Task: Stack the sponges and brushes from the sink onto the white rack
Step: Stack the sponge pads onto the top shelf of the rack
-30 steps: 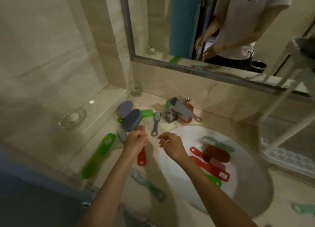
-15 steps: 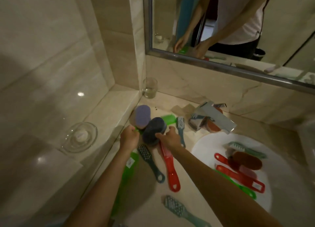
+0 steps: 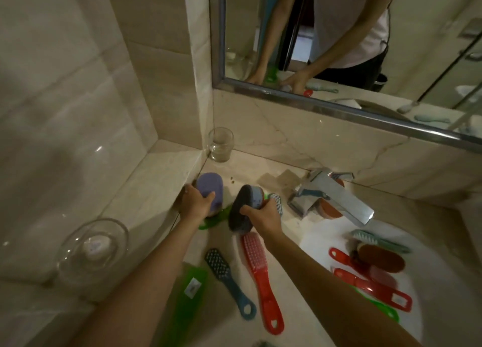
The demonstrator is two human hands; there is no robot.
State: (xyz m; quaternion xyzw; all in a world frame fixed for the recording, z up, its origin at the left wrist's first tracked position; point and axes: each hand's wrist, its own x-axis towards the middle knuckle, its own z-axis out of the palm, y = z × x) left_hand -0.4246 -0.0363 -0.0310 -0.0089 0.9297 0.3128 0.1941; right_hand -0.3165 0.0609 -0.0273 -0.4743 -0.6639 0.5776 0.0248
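1. Purple sponge (image 3: 208, 190) now sits in our left hand (image 3: 194, 204), fingers wrapped round it by the ledge.
2. Our right hand (image 3: 263, 220) has lifted the dark sponge (image 3: 243, 209), fingers clamped.
3. Rack out of view; brushes (image 3: 365, 273) wait in the sink (image 3: 320, 245).

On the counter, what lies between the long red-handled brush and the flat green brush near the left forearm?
In the head view, one dark blue-handled brush lies between the red brush and the green brush, bristles up, on bare counter.
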